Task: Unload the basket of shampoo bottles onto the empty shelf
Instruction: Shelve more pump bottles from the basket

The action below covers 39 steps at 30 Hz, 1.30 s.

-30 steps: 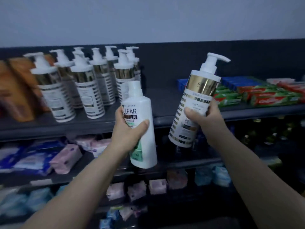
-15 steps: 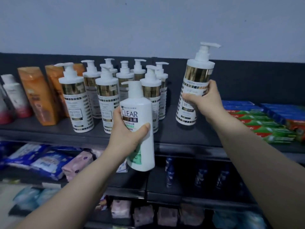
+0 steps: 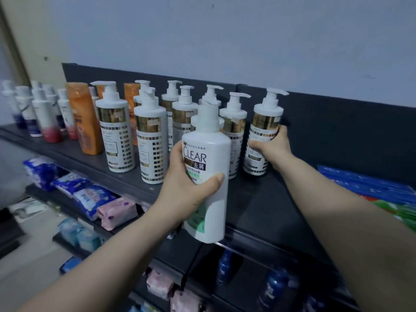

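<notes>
My right hand (image 3: 271, 147) grips a white pump bottle with a gold band (image 3: 264, 122). The bottle stands upright on the dark top shelf (image 3: 265, 206), at the right end of a group of several matching pump bottles (image 3: 117, 129). My left hand (image 3: 186, 185) holds a white CLEAR shampoo bottle (image 3: 208, 174) upright in the air, in front of the shelf's front edge. The basket is out of view.
Orange bottles (image 3: 84, 122) and white-and-red bottles (image 3: 46, 118) stand further left on the same shelf. Blue and green boxes (image 3: 378, 190) lie at its right end. Lower shelves hold packets (image 3: 94, 199) and dark blue bottles (image 3: 225, 266). Bare shelf lies right of the held pump bottle.
My right hand carried the pump bottle from the air down onto the top shelf beside the others. The CLEAR bottle stayed in my left hand. The view shifted left and closer.
</notes>
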{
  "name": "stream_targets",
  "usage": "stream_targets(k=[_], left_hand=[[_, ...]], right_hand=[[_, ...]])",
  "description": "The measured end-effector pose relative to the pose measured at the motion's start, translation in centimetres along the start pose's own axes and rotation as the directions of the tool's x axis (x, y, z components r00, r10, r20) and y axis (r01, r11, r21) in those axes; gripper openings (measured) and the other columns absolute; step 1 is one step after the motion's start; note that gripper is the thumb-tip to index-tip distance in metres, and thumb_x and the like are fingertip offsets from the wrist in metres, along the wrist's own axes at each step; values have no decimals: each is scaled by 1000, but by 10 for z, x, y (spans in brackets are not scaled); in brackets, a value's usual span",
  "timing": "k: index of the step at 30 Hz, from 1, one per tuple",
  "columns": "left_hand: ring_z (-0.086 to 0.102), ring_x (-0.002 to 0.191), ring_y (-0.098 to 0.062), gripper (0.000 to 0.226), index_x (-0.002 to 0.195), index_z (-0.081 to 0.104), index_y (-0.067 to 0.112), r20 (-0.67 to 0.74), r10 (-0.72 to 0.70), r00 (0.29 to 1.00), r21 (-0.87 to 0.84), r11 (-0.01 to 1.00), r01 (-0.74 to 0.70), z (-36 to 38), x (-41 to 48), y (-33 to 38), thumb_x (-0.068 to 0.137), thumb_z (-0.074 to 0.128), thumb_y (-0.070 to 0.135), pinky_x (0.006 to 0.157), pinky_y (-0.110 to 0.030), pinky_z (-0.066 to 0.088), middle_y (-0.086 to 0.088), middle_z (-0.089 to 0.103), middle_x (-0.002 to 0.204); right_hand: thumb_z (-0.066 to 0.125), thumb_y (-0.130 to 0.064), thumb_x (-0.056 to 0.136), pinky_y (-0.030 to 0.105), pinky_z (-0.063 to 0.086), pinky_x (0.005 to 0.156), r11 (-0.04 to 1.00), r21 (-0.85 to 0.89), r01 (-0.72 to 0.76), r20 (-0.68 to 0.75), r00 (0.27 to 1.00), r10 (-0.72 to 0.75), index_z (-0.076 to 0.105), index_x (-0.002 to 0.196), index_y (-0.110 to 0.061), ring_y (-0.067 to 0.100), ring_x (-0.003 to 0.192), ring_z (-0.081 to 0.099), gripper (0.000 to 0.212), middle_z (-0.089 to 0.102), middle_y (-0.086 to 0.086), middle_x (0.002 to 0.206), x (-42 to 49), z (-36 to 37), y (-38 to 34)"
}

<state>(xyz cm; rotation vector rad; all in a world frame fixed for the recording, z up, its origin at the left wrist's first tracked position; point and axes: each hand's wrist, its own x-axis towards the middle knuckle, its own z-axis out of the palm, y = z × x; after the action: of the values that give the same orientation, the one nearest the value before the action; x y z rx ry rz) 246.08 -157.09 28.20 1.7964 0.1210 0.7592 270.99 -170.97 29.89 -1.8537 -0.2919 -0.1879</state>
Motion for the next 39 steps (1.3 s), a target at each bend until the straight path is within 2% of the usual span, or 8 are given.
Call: stream_targets(k=[5, 14, 20, 23, 26, 30, 34, 39], left_hand=[[58, 97, 12, 92, 131, 27, 41, -56, -2, 998, 20, 1000, 3, 17, -6, 8, 52, 74, 54, 82, -19, 48, 26, 58, 111], [59, 101, 7, 91, 132, 29, 39, -88, 11, 996, 17, 1000, -10, 33, -12, 12, 55, 76, 50, 84, -17, 49, 22, 60, 113], [59, 101, 8, 80, 121, 30, 50, -49, 7, 999, 12, 1000, -7, 48, -15, 17, 55, 75, 50, 81, -11, 48, 25, 60, 111], [60, 102, 5, 85, 127, 30, 42, -20, 28, 999, -5, 1000, -28, 59, -8, 24, 55, 75, 49, 85, -17, 49, 17, 59, 117], [58, 101, 6, 89, 132, 29, 36, -14, 67, 998, 12, 998, -67, 73, 5, 32, 57, 75, 48, 86, -17, 48, 17, 58, 117], [54, 99, 14, 83, 128, 26, 34, -29, 124, 992, 44, 992, -122, 95, 20, 35, 63, 77, 35, 78, -4, 42, 21, 53, 114], [55, 111, -9, 84, 133, 29, 28, -35, 159, 987, 83, 984, -156, 115, 20, 22, 65, 78, 31, 92, -30, 49, 4, 53, 122], [50, 120, -22, 94, 141, 27, 19, -54, 158, 986, 102, 983, -152, 119, 19, 9, 65, 81, 29, 99, -45, 45, -3, 49, 130]], right_hand=[[82, -26, 67, 38, 48, 89, 999, -42, 0, 29, 1000, 1, 35, 124, -19, 24, 106, 58, 74, 58, 2, 117, 15, 18, 13], [75, -32, 76, 40, 49, 83, 945, -322, 53, 144, 990, -6, 28, 131, -17, 34, 104, 58, 73, 57, 13, 122, 33, 26, 12], [62, -19, 90, 34, 38, 101, 949, -295, 116, 292, 956, -26, 7, 154, -21, 30, 129, 46, 84, 45, 12, 145, 20, 5, 10], [55, -25, 95, 31, 44, 93, 963, -138, 230, 300, 937, -181, 37, 145, -18, 22, 112, 58, 54, 59, 8, 127, 4, -17, -18], [48, -34, 98, 22, 54, 64, 950, 195, 245, 323, 898, -298, 64, 116, -17, 3, 69, 65, 30, 69, -4, 85, -26, -41, -59], [51, -65, 82, 15, 45, 54, 901, 313, 302, 411, 812, -415, 69, 87, -17, 0, 61, 59, 52, 68, -10, 70, -66, -72, -85], [78, -35, 76, 20, 52, 72, 916, 87, 392, 523, 764, -377, 68, 98, -26, 2, 85, 69, 26, 74, -12, 90, -74, -85, -75], [78, -21, 78, 30, 55, 86, 928, 76, 364, 554, 759, -343, 63, 112, -25, 7, 97, 68, 38, 72, -7, 106, -73, -82, -66]])
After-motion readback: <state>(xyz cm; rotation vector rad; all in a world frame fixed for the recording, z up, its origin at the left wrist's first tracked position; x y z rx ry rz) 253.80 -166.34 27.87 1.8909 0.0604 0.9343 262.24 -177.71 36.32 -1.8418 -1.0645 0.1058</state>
